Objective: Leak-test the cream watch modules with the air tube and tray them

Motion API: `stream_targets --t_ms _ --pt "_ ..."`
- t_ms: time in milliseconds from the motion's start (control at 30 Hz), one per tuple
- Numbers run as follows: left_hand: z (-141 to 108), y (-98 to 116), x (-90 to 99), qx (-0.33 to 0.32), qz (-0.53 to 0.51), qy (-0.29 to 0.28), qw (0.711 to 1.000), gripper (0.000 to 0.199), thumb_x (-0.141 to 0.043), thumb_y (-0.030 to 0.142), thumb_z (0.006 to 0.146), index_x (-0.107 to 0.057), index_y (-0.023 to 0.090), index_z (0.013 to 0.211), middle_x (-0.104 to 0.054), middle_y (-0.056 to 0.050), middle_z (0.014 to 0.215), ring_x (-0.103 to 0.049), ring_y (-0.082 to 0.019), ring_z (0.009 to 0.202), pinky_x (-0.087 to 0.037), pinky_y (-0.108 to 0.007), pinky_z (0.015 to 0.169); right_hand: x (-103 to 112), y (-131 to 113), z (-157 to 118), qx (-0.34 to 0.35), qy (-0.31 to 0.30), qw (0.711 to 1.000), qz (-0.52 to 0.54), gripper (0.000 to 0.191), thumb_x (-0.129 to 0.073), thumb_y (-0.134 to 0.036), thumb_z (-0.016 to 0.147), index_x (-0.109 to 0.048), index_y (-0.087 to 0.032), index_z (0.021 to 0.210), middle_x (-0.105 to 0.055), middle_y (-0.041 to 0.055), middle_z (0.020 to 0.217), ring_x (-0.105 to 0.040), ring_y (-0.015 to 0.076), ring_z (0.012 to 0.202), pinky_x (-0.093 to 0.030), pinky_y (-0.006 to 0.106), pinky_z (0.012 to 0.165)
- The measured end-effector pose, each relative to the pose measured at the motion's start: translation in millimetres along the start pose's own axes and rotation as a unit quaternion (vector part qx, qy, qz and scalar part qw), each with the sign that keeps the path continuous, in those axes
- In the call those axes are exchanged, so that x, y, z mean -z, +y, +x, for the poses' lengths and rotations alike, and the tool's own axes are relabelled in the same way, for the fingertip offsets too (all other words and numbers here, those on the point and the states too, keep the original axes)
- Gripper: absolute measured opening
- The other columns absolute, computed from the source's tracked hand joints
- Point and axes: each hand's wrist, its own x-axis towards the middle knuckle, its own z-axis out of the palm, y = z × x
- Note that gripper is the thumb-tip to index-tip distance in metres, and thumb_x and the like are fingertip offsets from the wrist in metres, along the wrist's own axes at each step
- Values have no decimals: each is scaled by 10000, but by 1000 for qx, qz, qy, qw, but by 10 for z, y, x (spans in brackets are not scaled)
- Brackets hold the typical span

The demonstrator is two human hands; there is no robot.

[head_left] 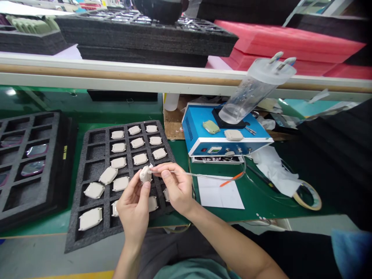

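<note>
My left hand [133, 207] holds a small beige plastic casing [145, 174] upright between thumb and fingers. My right hand [172, 187] pinches a thin needle-tipped tube [203, 175], its tip at the top edge of that casing. The tube runs right towards a blue bench machine [200, 135]. Both hands are over a black foam tray [72, 239] whose cells hold several similar beige casings. Some casings lie crooked in the tray's lower left, and my hands hide its lower middle.
A clear syringe barrel [255, 93] stands on the blue machine beside two casings. White paper [219, 192], crumpled tissue [273, 172] and a tape roll [308, 195] lie on the green mat. A foam tray of shiny pieces [31, 162] sits left, with stacked foam behind a shelf rail.
</note>
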Motion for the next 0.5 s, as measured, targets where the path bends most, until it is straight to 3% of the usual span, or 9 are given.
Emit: stream_targets --t_ms 100,300,500 --pt "1 -2 -1 0 -1 0 1000 365 -865 305 859 -815 236 1213 -818 -65 1200 -799 -231 1073 -644 -298 983 -1 -8 2 0 0 1000 -3 211 -629 -406 1035 -740 -227 1016 -800 70 1038 -791 199 1001 -669 344 901" --pt "12 -3 -12 6 4 -1 1000 407 -877 355 845 -812 220 1223 -810 -91 1219 -797 -277 1087 -637 -388 1030 4 7 -4 9 0 1000 3 166 -629 -350 1041 -747 -233 1029 -803 54 1042 -790 174 1007 -658 297 895" --pt "9 9 -15 6 6 4 1000 427 -886 372 832 -812 212 1220 -813 -95 1208 -797 -287 1081 -637 -404 1031 9 18 -3 1 0 1000 -1 184 -628 -372 1040 -742 -228 1028 -803 53 1051 -789 183 1016 -657 309 903"
